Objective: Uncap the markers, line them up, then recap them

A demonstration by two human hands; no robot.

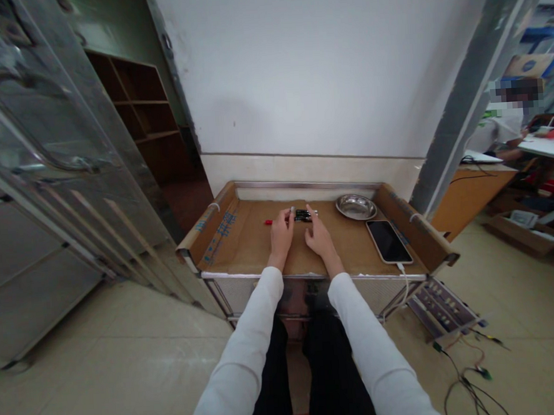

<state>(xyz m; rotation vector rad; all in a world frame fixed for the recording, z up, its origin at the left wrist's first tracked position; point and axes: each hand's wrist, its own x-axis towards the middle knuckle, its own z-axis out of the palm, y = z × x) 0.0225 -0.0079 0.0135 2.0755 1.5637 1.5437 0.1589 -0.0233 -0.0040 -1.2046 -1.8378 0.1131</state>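
On the far left, a metal door (87, 106) with a bent tubular handle (43, 146), and past it brown open shelving (139, 103) in a green-walled room. Here comes the surface (248, 243), lined with brown cardboard, its left edge wrapped and marked in blue, a white wall (325, 73) rising behind. At mid-surface, a small red tip (268, 222) pokes out on the left of the left hand (282, 233), whose fingers are drawn close together; whether they have hold of anything, I cannot tell. Between the hands lie the pen-like sticks (302, 216), slim, dark and glossy, bunched side by side and partly covered by fingers. The right hand (321, 237) is at their right end, thumb and index finger well parted, nothing seen gripped between them. Farther right, a shiny round metal dish (356, 207), then a dark-screened phone (388, 241) with a white cable (406, 284). On the floor, a knobbed box (445, 307) and tangled wires (470, 383); far right, a seated person (506, 124) beside a white table (550, 147).
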